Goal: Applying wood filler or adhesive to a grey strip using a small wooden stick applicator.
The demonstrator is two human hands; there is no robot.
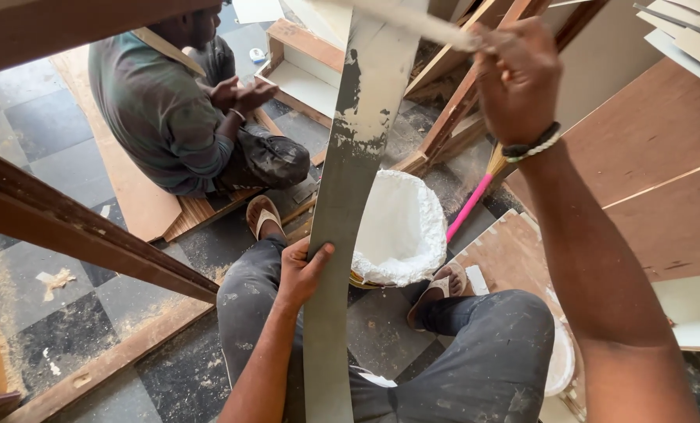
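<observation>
grey, long thin laminate strip stands upright between the knees, bowing, light and flexible; left hand clamps its middle edge, right hand closes on a pale spreader stick near its top.

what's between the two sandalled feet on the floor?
In the head view, the white-crusted bucket sits between the left foot and right foot, with the grey strip held by the left hand crossing in front.

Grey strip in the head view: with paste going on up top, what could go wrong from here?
1. The left hand grips the long grey strip at one point only; it bends and may whip or slip.
2. Paste under the right hand could drip beside the white bucket onto the sandalled feet.
3. The seated person sits close to the strip's swing.
</observation>
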